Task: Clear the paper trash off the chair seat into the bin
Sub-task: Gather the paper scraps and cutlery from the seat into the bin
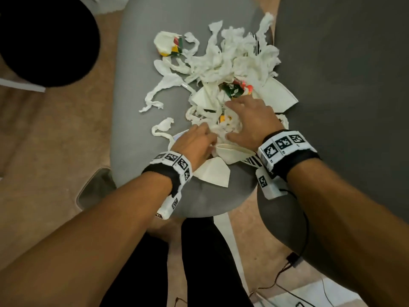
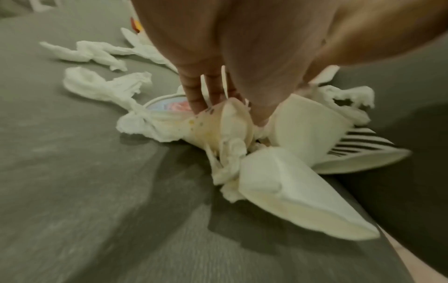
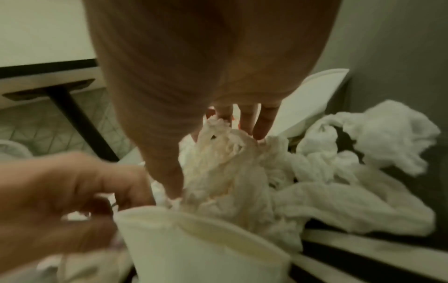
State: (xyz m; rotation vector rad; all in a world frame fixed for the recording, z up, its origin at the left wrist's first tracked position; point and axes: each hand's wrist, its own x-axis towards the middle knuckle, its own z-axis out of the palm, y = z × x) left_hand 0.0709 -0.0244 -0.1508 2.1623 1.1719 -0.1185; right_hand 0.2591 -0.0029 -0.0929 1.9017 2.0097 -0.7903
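Note:
A heap of paper trash (image 1: 232, 56) lies on the grey chair seat (image 1: 137, 63): white tissue shreds, crushed cream paper cups and coloured wrappers (image 1: 172, 46). My left hand (image 1: 208, 138) digs its fingers (image 2: 194, 95) into the near end of the heap, curled against a crushed cup (image 2: 290, 191). Just to its right, my right hand (image 1: 230, 120) spreads over a crumpled tissue wad (image 3: 230, 172), with the thumb on the wad's near side and the fingers (image 3: 259, 124) on its far side. A striped cup (image 2: 358, 145) lies flattened under my right wrist. The black bin (image 1: 44, 38) stands on the floor, far left.
The chair's dark grey back (image 1: 343, 85) rises along the right side of the heap. Beige floor (image 1: 44, 151) lies between the seat and the bin. A black cable (image 1: 294, 258) hangs from my right wrist. A dark table leg (image 3: 72, 114) stands beyond the seat.

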